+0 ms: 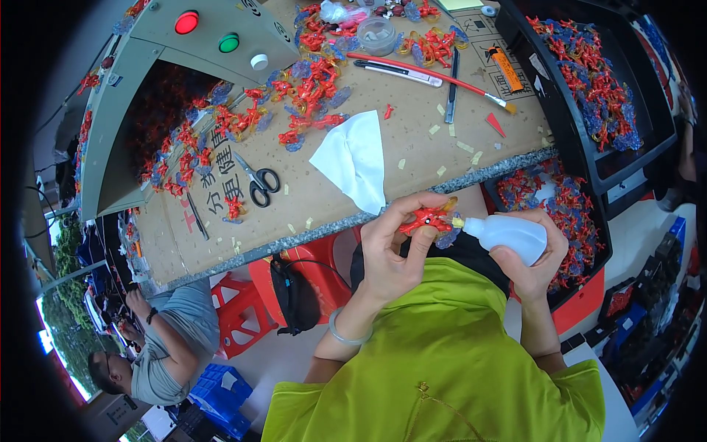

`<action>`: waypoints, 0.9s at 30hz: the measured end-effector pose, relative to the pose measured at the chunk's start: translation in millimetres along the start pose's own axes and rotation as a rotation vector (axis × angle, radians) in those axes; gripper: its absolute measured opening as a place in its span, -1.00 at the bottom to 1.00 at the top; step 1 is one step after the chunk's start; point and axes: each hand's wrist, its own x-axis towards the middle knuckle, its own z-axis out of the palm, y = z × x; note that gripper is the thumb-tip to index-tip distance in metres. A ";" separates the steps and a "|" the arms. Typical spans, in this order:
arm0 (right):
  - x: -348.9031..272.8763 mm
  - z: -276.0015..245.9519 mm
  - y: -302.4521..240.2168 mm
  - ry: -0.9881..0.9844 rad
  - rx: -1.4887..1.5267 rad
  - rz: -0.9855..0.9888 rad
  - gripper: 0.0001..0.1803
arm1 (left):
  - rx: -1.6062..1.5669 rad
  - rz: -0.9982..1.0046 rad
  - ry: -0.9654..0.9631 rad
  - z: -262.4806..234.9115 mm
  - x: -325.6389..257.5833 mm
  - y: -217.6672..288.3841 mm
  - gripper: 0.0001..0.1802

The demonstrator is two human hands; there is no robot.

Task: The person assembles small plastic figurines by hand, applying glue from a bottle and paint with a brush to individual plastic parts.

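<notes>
We hold a small red toy figure in our left hand, just below the middle of the frame; the grip is closed on it, thumb and fingertips pinching its sides. Our right hand wraps a white squeeze bottle, its grip closed round the body, and the bottle's nozzle touches the right end of the figure. Both hands hang off the tabletop, just below its grey front edge, which runs from the lower left up to the right of the frame. Between that edge and our green shirt there is little open room.

On the tabletop the middle strip of brown cardboard lies mostly bare, with a white cloth near the front edge and scissors left of it. Loose red figures spread across the upper middle. A red brush, a utility knife and a clear round tub lie near the top.

A black tray at upper right holds a heap of red and blue figures. A lower bin at right, beside our right hand, holds more of them. The grey machine housing at upper left has red figures piled in its opening.
</notes>
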 end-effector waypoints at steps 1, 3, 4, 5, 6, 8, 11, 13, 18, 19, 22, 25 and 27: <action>0.5 0.6 -0.3 -0.006 -0.014 0.000 -0.64 | -0.001 -0.001 0.001 -0.5 0.2 0.3 -0.71; 0.8 1.6 -0.9 -0.007 -0.020 0.003 -0.64 | 0.011 0.015 -0.014 -1.6 0.5 1.0 -0.71; 0.7 2.0 -0.9 -0.007 -0.025 0.004 -0.64 | 0.010 0.014 -0.014 -1.9 0.7 0.5 -0.71; 0.6 2.1 -0.7 -0.006 -0.026 0.004 -0.64 | 0.013 0.029 -0.014 -2.0 0.9 0.0 -0.71; 0.5 2.0 -0.5 -0.013 -0.049 -0.014 -0.63 | 0.016 0.044 -0.013 -2.3 0.9 -0.4 -0.72; 0.3 2.9 -1.9 -0.021 -0.070 -0.033 -0.63 | 0.052 0.053 -0.010 -4.1 0.4 -0.6 -0.72; 0.1 4.3 -9.1 -0.023 -0.175 -0.096 -0.61 | 0.115 0.070 -0.006 -5.4 0.0 -1.3 -0.74; 1.6 4.3 -11.3 -0.032 -0.295 -0.223 -0.59 | 0.143 0.079 -0.005 -5.9 -0.1 -1.6 -0.74; 2.9 5.5 -15.2 -0.029 -0.331 -0.267 -0.59 | 0.150 0.084 0.008 -6.3 -0.7 -1.3 -0.74; 3.1 5.6 -15.6 -0.035 -0.334 -0.266 -0.58 | 0.150 0.085 0.008 -6.5 -0.8 -0.9 -0.74; 2.7 5.7 -16.6 -0.041 -0.338 -0.254 -0.59 | 0.154 0.087 0.004 -6.9 -0.8 0.2 -0.75; 3.3 5.9 -17.0 -0.040 -0.347 -0.254 -0.59 | 0.150 0.092 0.009 -6.4 -0.6 0.6 -0.75; 4.0 6.2 -16.3 -0.038 -0.342 -0.256 -0.59 | 0.129 0.059 0.021 -6.0 -0.6 1.4 -0.77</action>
